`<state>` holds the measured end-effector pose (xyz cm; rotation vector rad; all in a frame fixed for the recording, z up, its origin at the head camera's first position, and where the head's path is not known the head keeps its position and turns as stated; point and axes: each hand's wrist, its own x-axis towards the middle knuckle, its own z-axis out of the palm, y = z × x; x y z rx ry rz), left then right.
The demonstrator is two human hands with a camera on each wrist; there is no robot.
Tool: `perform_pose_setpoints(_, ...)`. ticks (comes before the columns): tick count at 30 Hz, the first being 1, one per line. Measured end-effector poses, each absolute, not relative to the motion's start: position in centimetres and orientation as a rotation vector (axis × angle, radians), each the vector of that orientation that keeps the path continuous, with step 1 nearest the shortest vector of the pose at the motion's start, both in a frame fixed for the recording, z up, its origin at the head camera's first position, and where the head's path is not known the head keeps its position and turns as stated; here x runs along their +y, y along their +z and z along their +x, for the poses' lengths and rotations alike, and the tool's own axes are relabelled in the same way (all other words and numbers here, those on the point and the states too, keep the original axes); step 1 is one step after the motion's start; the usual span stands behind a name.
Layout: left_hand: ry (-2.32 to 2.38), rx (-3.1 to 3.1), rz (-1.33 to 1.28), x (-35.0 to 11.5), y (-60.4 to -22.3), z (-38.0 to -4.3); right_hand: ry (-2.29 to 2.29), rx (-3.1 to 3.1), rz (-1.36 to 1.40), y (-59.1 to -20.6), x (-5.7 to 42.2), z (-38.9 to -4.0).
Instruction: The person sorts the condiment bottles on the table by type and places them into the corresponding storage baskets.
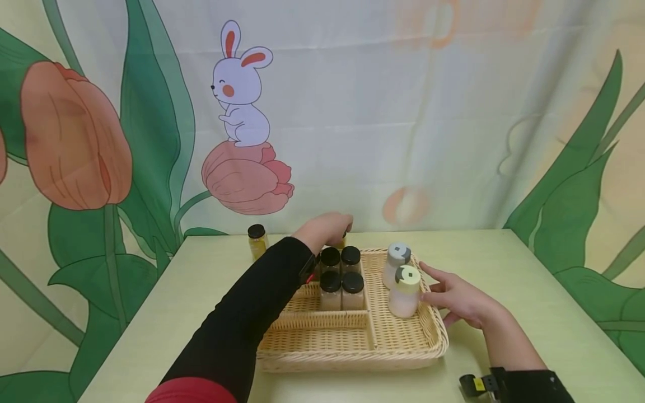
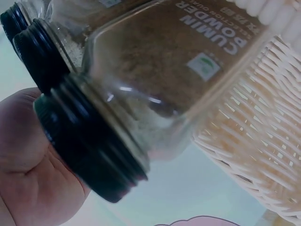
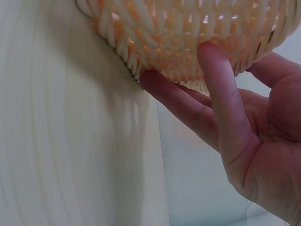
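A wicker basket [image 1: 322, 358] with compartments stands on the table. My left hand [image 1: 327, 228] reaches across it to the far edge, fingers curled down onto the top of a jar with yellow contents [image 1: 342, 243], mostly hidden beneath the hand. In the left wrist view the palm [image 2: 37, 169] shows behind the black lids of jars, one a clear jar labelled cumin powder [image 2: 155, 61]. My right hand [image 1: 461, 299] holds the basket's right side; in the right wrist view its fingers [image 3: 225, 94] touch the woven wall from outside and below.
Several black-lidded jars [image 1: 331, 282] are grouped in the basket's middle compartment. A white bottle with a grey-white cap [image 1: 395, 266] and another with a yellowish cap [image 1: 405, 294] stand in its right compartment. A yellow-filled jar [image 1: 257, 243] stands behind left. A printed curtain [image 1: 353, 112] hangs behind the table.
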<state>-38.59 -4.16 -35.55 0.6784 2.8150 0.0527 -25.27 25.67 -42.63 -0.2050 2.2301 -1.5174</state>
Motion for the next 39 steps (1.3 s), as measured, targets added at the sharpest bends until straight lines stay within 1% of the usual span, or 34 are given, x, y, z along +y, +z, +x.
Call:
perform_pose_setpoints(7,-0.034,2.821,0.747,-4.5,-35.8,-38.9,-1.520,2.233,-0.216,-42.7,25.7,-25.3)
perform_pose_setpoints(11,-0.052,2.817,0.759,-4.9,-35.4,-38.4,-1.532,2.214,-0.212,-42.7,25.7,-25.2)
perform_pose_setpoints(23,0.062,2.856,0.656,-5.8,-34.5,-38.3,-1.517,2.237,-0.204,-42.8,25.8,-25.3)
perform_pose_setpoints(39,0.190,2.964,0.709,-7.6,-32.9,-37.9,-1.525,2.233,-0.207,-42.9,25.8,-25.3)
